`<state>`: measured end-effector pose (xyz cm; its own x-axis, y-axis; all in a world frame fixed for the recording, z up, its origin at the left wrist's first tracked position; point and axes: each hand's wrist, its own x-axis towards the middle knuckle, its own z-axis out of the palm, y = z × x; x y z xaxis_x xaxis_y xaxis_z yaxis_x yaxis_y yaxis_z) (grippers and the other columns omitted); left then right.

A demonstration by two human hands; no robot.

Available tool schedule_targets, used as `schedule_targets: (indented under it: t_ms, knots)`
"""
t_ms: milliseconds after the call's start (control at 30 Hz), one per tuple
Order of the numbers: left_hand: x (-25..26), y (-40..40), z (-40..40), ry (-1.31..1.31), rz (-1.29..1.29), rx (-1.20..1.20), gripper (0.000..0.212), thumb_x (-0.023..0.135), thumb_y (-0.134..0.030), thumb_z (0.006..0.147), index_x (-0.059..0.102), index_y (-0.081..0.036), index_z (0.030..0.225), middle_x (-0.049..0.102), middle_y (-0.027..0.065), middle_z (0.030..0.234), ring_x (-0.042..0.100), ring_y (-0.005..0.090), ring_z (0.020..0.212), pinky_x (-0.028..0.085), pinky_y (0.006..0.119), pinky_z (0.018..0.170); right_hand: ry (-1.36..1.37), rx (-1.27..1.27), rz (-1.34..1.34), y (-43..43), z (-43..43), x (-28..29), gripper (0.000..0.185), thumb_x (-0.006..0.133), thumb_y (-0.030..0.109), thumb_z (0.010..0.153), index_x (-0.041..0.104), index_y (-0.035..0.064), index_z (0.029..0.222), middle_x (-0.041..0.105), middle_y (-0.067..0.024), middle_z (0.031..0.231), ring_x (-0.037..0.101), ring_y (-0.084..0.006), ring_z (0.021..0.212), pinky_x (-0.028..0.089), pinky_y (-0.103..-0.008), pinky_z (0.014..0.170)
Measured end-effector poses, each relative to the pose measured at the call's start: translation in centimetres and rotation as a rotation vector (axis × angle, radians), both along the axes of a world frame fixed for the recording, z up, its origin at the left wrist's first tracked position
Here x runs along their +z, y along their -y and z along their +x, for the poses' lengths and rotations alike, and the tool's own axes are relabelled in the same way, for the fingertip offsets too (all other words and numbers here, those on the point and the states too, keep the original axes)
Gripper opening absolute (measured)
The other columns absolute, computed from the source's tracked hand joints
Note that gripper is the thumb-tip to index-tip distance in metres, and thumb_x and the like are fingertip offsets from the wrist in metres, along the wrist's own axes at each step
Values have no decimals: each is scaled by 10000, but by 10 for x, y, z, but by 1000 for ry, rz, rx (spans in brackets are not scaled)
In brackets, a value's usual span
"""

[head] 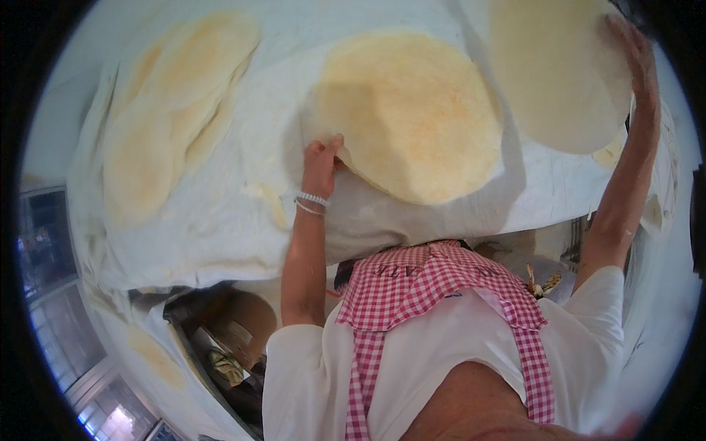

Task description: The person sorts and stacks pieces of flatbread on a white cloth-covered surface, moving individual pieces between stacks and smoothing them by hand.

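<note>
My left hand point(324, 162) pinches the near left edge of a large, thin round flatbread point(424, 116), lifting that edge a little off the white cloth point(231, 237). A shadow falls across the bread's left part. At upper right, my right hand point(634, 58) has its fingers over the right edge of another large pale flatbread point(557, 71). The thumb there is hidden. A small yellowish piece of bread point(611, 151) shows below that flatbread's lower edge.
Several overlapping flatbreads point(182, 105) lie on the cloth at left. Bread scraps point(270, 201) sit near my left wrist. Below the cloth's near edge is an open dark space holding a round brown object point(242, 320). Windows point(60, 308) stand at far left.
</note>
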<state>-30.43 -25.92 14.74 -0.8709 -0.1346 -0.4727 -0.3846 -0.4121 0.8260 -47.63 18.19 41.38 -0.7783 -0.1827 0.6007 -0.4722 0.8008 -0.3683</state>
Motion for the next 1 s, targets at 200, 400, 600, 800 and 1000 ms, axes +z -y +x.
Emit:
schedule_targets:
  t_ms: [200, 400, 600, 800, 1000]
  knots:
    - [-8, -1, 14, -139, 222, -143, 251, 509, -98, 771, 477, 0, 1000, 547, 71, 956, 555, 156, 832, 494, 291, 697, -76, 283, 491, 120, -16, -8, 282, 563, 301, 711, 571, 69, 871, 596, -64, 771, 564, -222, 672, 442, -301, 620]
    - [15, -18, 16, -186, 429, -50, 245, 491, -87, 787, 485, -13, 1021, 564, 72, 945, 566, 170, 835, 489, 322, 719, 199, 394, 281, 236, 95, -170, 134, 492, 222, 754, 555, 106, 735, 567, -117, 670, 555, -307, 636, 435, -405, 540]
    - [10, -25, 11, -134, 34, 28, 237, 549, -133, 766, 526, 14, 950, 576, 64, 860, 574, 153, 725, 491, 280, 593, 248, 369, 150, 269, 161, -223, 267, 579, 264, 700, 566, 75, 887, 575, -108, 826, 573, -272, 698, 462, -371, 549]
    - [11, -24, 2, -272, -389, 4, 176, 613, -138, 715, 584, 30, 760, 575, 31, 682, 533, 117, 546, 421, 254, 450, 507, 160, 205, 263, 156, -211, 228, 574, 273, 711, 580, 60, 793, 562, -115, 658, 565, -279, 631, 453, -369, 585]
    - [-27, 6, 7, -198, -473, 169, 191, 592, -139, 692, 576, 42, 753, 596, 101, 641, 547, 162, 539, 426, 298, 524, 505, 134, -130, 154, 46, -116, 230, 526, 240, 785, 606, 25, 781, 528, -4, 606, 451, -73, 556, 395, -249, 530]
